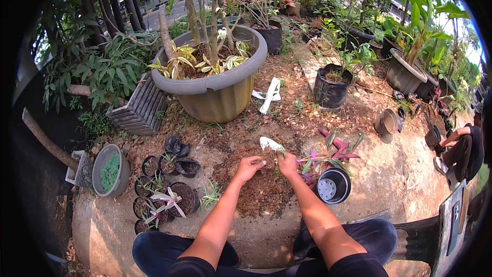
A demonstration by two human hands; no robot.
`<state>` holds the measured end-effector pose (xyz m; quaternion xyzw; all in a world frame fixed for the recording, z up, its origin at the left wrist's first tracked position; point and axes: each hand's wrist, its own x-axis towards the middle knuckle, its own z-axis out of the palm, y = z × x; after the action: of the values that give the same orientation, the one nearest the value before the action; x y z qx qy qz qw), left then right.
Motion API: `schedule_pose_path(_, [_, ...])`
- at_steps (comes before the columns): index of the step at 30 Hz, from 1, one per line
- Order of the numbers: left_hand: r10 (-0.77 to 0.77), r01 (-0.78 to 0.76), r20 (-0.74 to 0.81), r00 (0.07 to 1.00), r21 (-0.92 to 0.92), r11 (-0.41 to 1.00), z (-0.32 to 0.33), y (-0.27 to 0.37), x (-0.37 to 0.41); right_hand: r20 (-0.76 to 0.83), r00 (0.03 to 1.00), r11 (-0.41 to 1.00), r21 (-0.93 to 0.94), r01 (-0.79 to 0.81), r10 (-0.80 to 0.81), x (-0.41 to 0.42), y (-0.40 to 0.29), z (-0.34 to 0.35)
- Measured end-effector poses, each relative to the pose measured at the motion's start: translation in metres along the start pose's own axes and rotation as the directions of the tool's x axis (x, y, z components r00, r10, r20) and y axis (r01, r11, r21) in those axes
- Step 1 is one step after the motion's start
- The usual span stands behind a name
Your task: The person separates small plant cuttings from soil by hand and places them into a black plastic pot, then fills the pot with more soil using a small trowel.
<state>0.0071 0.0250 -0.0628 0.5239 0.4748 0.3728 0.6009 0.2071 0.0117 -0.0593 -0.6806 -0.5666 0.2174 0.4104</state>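
My right hand is closed around what looks like a hand trowel, its handle mostly hidden by the fingers. The pale trowel blade points left over a heap of loose brown soil. A bit of green shows where the blade meets my fist; I cannot tell whether it is leaf or handle. Over the same soil, my left hand has loosely curled fingers, with nothing visible in them. Purple and green plant cuttings lie right of my right hand. Below them is a black plastic pot with a perforated base.
Small potted plants cluster at left, beside a grey tub holding green material. A large planter stands ahead, near a white strip. Right are a black grow bag, a brown pot and a seated person.
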Motion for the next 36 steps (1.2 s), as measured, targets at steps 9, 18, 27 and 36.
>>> schedule_pose_path(9, [0.124, -0.104, -0.088, 0.988, 0.203, 0.974, -0.011, 0.008, 0.0, -0.028, 0.986, 0.962, -0.225, 0.153, -0.163, 0.008, -0.036, -0.022])
schedule_pose_path(18, [0.158, -0.113, -0.104, 0.982, 0.348, 0.931, -0.019, 0.017, 0.006, -0.003, 0.965, 0.906, -0.345, 0.244, -0.261, 0.016, -0.046, -0.03])
schedule_pose_path(27, [0.222, -0.081, -0.207, 0.953, 0.532, 0.843, -0.034, 0.004, 0.007, 0.001, 0.914, 0.832, -0.412, 0.371, -0.407, 0.01, -0.039, -0.026])
schedule_pose_path(36, [0.188, -0.066, -0.115, 0.975, 0.663, 0.746, -0.038, 0.006, -0.015, -0.118, 0.979, 0.923, -0.369, 0.11, -0.164, 0.025, -0.01, -0.045])
